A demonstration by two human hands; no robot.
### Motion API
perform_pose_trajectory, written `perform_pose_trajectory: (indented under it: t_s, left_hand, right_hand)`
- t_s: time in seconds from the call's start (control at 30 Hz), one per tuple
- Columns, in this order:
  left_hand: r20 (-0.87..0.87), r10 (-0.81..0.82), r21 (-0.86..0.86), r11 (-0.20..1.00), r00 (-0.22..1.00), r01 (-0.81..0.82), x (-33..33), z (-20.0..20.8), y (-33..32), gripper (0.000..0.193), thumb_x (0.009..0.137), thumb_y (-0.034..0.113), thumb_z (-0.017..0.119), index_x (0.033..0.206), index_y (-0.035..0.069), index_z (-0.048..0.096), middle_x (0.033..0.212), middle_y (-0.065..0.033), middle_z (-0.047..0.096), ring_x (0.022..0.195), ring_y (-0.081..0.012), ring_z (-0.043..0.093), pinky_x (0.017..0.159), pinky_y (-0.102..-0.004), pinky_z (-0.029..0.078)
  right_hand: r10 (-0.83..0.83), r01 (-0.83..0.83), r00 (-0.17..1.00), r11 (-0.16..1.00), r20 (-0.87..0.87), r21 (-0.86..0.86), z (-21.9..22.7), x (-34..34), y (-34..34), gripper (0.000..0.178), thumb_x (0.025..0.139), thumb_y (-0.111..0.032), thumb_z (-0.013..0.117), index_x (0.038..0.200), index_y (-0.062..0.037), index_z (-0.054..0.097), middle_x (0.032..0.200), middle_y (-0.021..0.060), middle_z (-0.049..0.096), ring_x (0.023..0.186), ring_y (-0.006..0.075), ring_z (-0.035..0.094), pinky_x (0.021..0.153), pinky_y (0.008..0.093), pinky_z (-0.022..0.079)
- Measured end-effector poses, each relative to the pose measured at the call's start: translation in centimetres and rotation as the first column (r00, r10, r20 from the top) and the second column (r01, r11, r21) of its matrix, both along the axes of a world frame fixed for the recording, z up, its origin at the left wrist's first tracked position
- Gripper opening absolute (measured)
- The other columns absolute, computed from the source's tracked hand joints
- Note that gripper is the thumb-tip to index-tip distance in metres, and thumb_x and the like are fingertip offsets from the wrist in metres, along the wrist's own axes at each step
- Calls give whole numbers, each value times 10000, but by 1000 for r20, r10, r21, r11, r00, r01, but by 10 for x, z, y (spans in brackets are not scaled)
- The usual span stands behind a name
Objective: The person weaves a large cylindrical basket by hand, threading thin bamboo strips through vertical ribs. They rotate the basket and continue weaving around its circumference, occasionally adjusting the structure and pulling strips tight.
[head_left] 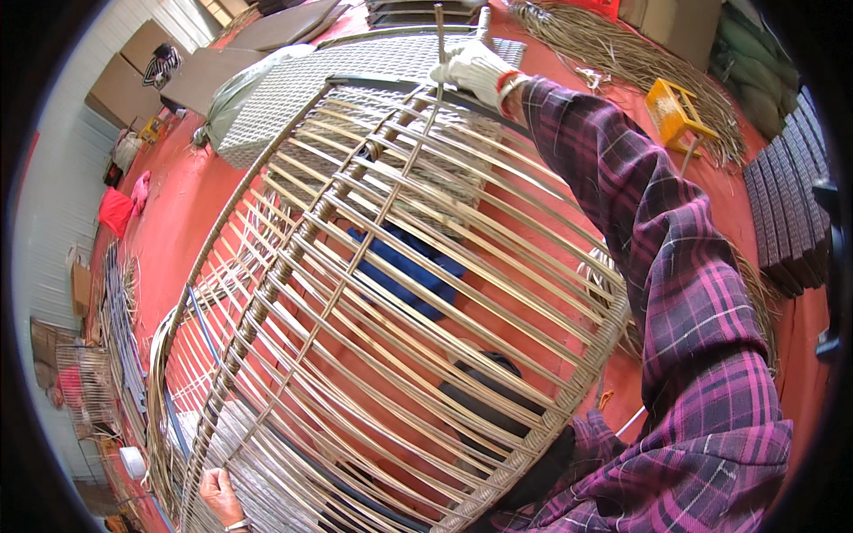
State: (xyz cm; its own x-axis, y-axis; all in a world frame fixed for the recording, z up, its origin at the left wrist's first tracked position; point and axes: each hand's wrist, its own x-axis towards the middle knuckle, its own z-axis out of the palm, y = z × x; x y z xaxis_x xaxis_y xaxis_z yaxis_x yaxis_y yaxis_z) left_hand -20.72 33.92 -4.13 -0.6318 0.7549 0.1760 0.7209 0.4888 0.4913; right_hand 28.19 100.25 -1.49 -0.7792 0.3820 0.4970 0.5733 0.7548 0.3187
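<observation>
A large curved frame of pale rattan ribs [498,293] lies across the space in front of me, bound along its edge and along a thick wrapped band [267,298]. Over the ribs, from far to near left, runs a thin brown rattan strand [345,291]. At the far edge my right hand [469,71], in a white knit glove, is closed around this strand, whose end sticks up above the fist. My left hand [219,497] is at the near left, fingers pinched at the strand's lower end beside the wrapped band; its fingertips are partly turned from view.
A woven grey panel [267,111] lies beyond the frame. Dark blue cloth [413,266] shows through the ribs. At the right are a yellow stool [680,115], bundled strands [613,53] and stacked dark panels [791,195]. Another person [162,64] is far off at the left.
</observation>
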Motion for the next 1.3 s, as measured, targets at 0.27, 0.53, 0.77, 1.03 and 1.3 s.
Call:
perform_pose_trajectory:
  t_s: [0.27,0.53,0.77,1.03,1.3]
  left_hand:
    - [88,79,-32,997,993,-76,-12,7,2,267,957,125,633,724,74,513,623,59,414,536,-39,375,489,-239,299]
    - [36,138,52,989,990,-140,-44,12,32,259,937,134,653,715,78,531,602,46,445,499,-34,382,465,-228,285]
    - [211,192,73,975,958,-212,-50,12,30,168,917,132,696,797,65,599,668,51,528,559,-30,449,528,-204,352]
    - [-377,206,264,958,903,-109,38,30,79,195,869,-61,651,1050,9,670,981,-89,654,889,-188,628,793,-296,502]
    - [-567,-401,-50,889,719,456,141,30,232,489,768,128,765,1236,138,624,1267,-104,606,1228,-286,538,1008,-452,385]
  right_hand:
    - [44,-45,997,999,-62,-21,-17,-16,24,357,750,-18,658,1073,-159,718,910,135,710,905,333,680,790,421,532]
    - [76,-84,993,991,-85,-104,-25,-3,36,370,760,-82,646,1113,-178,700,868,157,698,866,355,676,761,452,515]
    - [25,-26,996,1000,-89,-16,-26,13,24,306,817,-117,589,1093,-23,683,967,231,690,915,397,657,780,438,516]
    - [-247,-89,793,858,-557,-507,-15,-16,-89,228,939,-321,644,1027,-123,714,832,73,691,787,199,653,762,328,524]
    - [450,-511,856,813,-255,-278,-8,-119,-195,102,841,-39,612,858,-125,665,890,65,641,845,246,649,717,387,544]
